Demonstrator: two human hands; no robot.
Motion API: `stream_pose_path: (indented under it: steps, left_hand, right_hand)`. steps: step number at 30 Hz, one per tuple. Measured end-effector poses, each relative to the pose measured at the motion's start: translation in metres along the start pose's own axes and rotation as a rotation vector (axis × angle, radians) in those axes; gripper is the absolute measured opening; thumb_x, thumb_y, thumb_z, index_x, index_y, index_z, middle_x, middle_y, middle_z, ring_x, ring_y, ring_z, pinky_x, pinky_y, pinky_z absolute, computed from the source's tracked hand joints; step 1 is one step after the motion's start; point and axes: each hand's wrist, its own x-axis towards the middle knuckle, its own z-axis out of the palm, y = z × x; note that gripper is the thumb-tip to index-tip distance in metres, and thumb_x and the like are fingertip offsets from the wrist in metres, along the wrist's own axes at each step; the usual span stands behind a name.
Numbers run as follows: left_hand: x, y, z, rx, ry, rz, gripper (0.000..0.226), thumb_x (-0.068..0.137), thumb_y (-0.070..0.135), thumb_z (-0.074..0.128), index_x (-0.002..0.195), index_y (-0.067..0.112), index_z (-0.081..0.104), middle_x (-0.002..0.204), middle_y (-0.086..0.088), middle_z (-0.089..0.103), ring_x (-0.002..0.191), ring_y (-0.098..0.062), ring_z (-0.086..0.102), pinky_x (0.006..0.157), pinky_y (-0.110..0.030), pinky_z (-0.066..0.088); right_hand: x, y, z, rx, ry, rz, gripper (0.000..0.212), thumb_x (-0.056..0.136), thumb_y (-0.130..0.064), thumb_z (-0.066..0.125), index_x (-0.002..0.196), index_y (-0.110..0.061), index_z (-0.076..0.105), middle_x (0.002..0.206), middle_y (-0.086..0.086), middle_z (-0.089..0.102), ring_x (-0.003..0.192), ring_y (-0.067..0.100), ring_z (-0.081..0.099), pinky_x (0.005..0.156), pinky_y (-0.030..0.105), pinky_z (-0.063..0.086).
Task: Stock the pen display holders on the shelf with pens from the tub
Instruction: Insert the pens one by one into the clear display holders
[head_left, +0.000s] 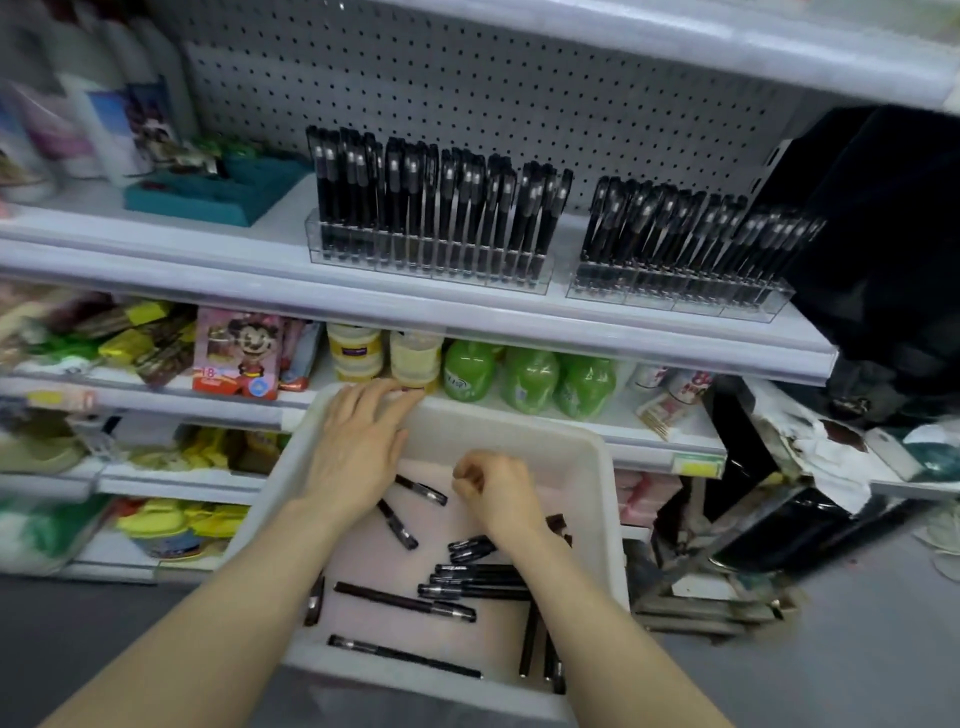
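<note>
Pens (457, 574) loose in the tub (592, 467), under and beside both hands. Left hand (358, 447) open, fingers spread flat over the far rim. Right hand (498, 493) curled into a loose fist above the pens; grip unclear. 2 holders (431, 260) above both hands, full.
</note>
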Motion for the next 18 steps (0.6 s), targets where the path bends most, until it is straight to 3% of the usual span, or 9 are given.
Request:
stream_pose_path:
  steps: [3, 7, 14, 18]
  left_hand:
    - [0.000, 0.000, 0.004, -0.014, 0.031, 0.000, 0.052, 0.088, 0.015, 0.059, 0.138, 0.026, 0.050, 0.134, -0.009, 0.048, 0.126, -0.032, 0.041, 0.111, -0.043, 0.023]
    - [0.001, -0.002, 0.007, -0.010, 0.047, 0.002, 0.049, 0.090, 0.017, 0.053, 0.138, 0.026, 0.050, 0.134, -0.009, 0.048, 0.126, -0.032, 0.040, 0.113, -0.042, 0.020]
    - [0.000, 0.001, 0.006, -0.030, 0.052, 0.002, 0.051, 0.088, 0.016, 0.056, 0.138, 0.025, 0.049, 0.133, -0.009, 0.048, 0.126, -0.031, 0.040, 0.113, -0.041, 0.020]
    - [0.000, 0.000, 0.005, -0.048, 0.046, 0.015, 0.050, 0.089, 0.015, 0.056, 0.138, 0.024, 0.050, 0.134, -0.009, 0.048, 0.127, -0.031, 0.040, 0.113, -0.046, 0.024]
  right_hand:
    - [-0.001, 0.002, 0.013, -0.085, -0.070, -0.050, 0.019, 0.087, -0.024, 0.066, 0.106, -0.020, 0.066, 0.097, 0.001, 0.070, 0.092, 0.023, 0.064, 0.082, 0.034, 0.051]
    - [0.004, 0.000, 0.024, -0.123, -0.078, -0.153, 0.032, 0.087, -0.026, 0.069, 0.116, -0.015, 0.063, 0.108, 0.006, 0.061, 0.097, 0.025, 0.060, 0.086, 0.036, 0.048]
    - [0.006, 0.004, 0.023, -0.165, -0.035, -0.137, 0.015, 0.084, -0.020, 0.067, 0.098, -0.015, 0.067, 0.102, 0.005, 0.064, 0.095, 0.028, 0.061, 0.081, 0.034, 0.048]
    - [0.005, -0.004, 0.005, 0.098, 0.052, -0.007, 0.008, 0.083, -0.021, 0.070, 0.091, -0.021, 0.069, 0.089, -0.001, 0.072, 0.081, 0.017, 0.064, 0.077, 0.027, 0.050]
